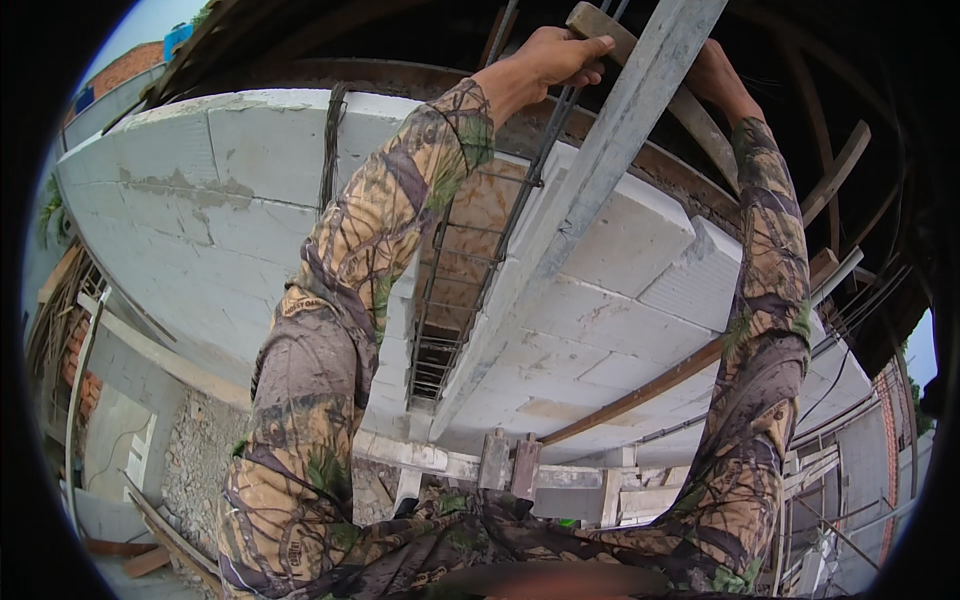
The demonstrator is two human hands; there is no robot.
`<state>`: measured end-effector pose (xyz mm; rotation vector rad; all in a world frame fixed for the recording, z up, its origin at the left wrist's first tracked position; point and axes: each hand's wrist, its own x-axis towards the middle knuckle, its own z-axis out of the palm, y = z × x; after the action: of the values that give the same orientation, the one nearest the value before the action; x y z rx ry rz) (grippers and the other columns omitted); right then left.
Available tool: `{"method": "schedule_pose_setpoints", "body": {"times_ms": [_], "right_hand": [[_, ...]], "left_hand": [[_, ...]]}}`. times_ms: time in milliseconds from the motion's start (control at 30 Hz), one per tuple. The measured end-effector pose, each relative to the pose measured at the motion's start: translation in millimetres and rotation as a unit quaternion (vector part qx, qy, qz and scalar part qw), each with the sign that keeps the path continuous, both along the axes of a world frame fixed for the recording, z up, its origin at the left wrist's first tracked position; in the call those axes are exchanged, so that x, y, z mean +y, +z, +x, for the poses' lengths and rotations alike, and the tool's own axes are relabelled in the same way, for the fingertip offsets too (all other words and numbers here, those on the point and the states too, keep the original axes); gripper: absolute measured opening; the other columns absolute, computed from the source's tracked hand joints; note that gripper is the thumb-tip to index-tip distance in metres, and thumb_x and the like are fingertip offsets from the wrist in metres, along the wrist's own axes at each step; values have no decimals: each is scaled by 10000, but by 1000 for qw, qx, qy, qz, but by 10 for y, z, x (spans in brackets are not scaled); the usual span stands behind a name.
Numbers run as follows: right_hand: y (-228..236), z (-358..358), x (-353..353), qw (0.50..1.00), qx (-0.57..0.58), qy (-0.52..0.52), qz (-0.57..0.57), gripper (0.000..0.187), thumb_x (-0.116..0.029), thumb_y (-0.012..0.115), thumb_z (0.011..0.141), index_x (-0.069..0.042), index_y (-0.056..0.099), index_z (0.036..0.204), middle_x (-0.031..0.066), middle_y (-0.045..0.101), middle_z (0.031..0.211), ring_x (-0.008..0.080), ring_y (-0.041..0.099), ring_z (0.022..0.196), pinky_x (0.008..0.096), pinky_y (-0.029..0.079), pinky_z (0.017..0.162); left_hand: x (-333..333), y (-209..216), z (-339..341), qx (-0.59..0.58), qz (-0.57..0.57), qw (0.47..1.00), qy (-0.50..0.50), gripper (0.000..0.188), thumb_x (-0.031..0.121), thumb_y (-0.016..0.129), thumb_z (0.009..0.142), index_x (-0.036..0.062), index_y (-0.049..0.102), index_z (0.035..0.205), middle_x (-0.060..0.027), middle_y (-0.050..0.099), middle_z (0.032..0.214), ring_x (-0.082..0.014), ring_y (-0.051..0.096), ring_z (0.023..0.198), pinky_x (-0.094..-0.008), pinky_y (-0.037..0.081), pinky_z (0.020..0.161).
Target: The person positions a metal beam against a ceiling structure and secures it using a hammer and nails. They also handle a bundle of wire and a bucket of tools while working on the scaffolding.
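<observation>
High in front of me, my left hand [562, 58] is closed, its thumb lying against the end of a wooden strip [705, 130]. That strip slants down to the right, passing behind a long grey beam [610, 135]. My right hand [718, 78] reaches up on the beam's other side, near the strip. Its fingers are hidden by the beam. The beam runs down along a gap in the white block wall [290, 185]. Inside the gap stands a rebar cage [455, 280] of steel bars and ties, with brownish board behind it.
A brown timber [640, 390] leans across the right-hand wall blocks. Dark roof timbers and a loose wooden piece [838, 172] hang at the upper right. Thin rods [865, 310] stick out below them. Rubble [205, 470] and scattered planks lie at the lower left.
</observation>
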<state>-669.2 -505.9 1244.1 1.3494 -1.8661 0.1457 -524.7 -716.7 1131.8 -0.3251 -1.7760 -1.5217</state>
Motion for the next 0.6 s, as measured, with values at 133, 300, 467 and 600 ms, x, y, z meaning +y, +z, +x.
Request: {"method": "schedule_pose_setpoints", "body": {"times_ms": [133, 300, 467, 600], "right_hand": [[-14, 164, 335, 997, 59, -24, -46, 482, -505, 644, 947, -49, 770, 1035, 187, 732, 884, 359, 710, 857, 447, 547, 784], [-131, 379, 834, 984, 1, -148, -103, 460, -481, 630, 945, -45, 763, 1009, 178, 726, 849, 339, 711, 819, 422, 538, 764], [-437, 650, 911, 981, -26, -27, -192, 327, -280, 583, 943, -6, 717, 1060, 119, 710, 834, 211, 671, 797, 356, 512, 779], [-644, 972, 862, 968, -118, 51, -216, 298, -270, 606, 943, -28, 720, 1075, 85, 737, 874, 176, 695, 839, 337, 525, 875]], "left_hand": [[-55, 8, -33, -12, 11, 1000, 18, 419, 330, 727, 952, -43, 689, 1141, -109, 725, 983, -155, 716, 773, -240, 595, 702], [39, 30, 14, -13, 34, 999, 24, 394, 322, 717, 956, -31, 703, 1130, -117, 736, 991, -172, 723, 796, -288, 586, 735], [71, 136, 146, -116, 39, 990, 67, 279, 299, 671, 979, 26, 709, 1018, -80, 740, 905, -174, 705, 773, -320, 542, 634], [102, 202, 169, -134, 45, 985, 103, 320, 352, 677, 954, 39, 729, 914, -86, 742, 827, -177, 690, 679, -353, 500, 566]]}}
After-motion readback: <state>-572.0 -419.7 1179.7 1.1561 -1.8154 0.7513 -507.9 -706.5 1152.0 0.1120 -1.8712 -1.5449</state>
